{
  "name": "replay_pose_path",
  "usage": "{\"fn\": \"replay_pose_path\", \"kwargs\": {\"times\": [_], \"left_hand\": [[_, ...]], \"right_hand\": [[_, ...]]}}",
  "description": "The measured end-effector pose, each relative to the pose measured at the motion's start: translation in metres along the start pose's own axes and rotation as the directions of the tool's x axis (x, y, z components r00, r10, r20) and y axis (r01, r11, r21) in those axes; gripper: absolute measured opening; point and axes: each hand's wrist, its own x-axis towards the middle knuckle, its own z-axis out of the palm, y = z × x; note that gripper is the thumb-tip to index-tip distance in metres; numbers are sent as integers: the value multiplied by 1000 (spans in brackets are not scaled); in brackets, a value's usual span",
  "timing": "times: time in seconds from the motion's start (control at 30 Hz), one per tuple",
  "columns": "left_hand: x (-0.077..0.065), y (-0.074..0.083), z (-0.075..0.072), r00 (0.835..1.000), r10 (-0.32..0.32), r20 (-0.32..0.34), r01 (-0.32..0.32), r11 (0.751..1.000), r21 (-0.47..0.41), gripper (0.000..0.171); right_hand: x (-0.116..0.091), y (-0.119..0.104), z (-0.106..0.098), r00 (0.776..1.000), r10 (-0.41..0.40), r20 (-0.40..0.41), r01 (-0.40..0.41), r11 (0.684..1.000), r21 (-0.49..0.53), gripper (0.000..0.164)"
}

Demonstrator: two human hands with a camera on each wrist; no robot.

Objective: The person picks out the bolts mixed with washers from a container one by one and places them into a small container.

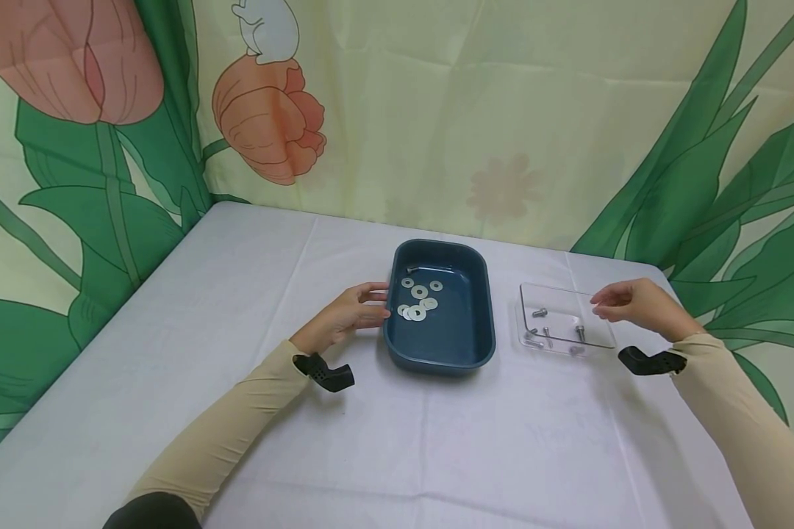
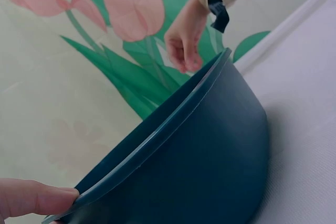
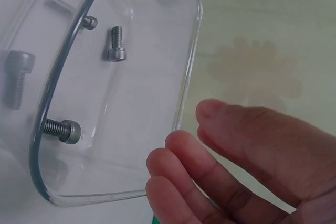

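Observation:
My left hand (image 1: 349, 317) is at the left side of the dark blue tray (image 1: 489, 323), fingertips on its rim. In the left wrist view, a fingertip (image 2: 58, 201) presses the outer edge of the rim. Several flat washers (image 1: 420, 292) lie in the tray, and one screw (image 1: 412, 270) is near its far wall. My right hand (image 1: 638, 305) hovers at the right edge of the clear plastic box (image 1: 562, 288), fingers loosely bent. Nothing shows between them. Inside the box lie several socket-head screws (image 3: 116, 45), including a larger one (image 3: 63, 130).
A white cloth (image 1: 370, 441) covers the table. The box stands to the right of the tray with a gap between them. Behind the table's far edge hangs a curtain (image 1: 403, 132) printed with flowers and leaves. Black wrist cameras (image 1: 323, 372) are strapped to both wrists.

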Motion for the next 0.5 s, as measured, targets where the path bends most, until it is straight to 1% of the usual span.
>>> {"fn": "replay_pose_path", "kwargs": {"times": [0.17,0.5], "left_hand": [[-1,0,0,1000,-6,0,6,1000,-6,61],[0,-1,-1,1000,-3,-1,3,1000,-1,62]], "right_hand": [[0,-8,1,998,-68,1,68,998,16,45],[8,-38,3,989,-151,1,151,988,38,49]]}}
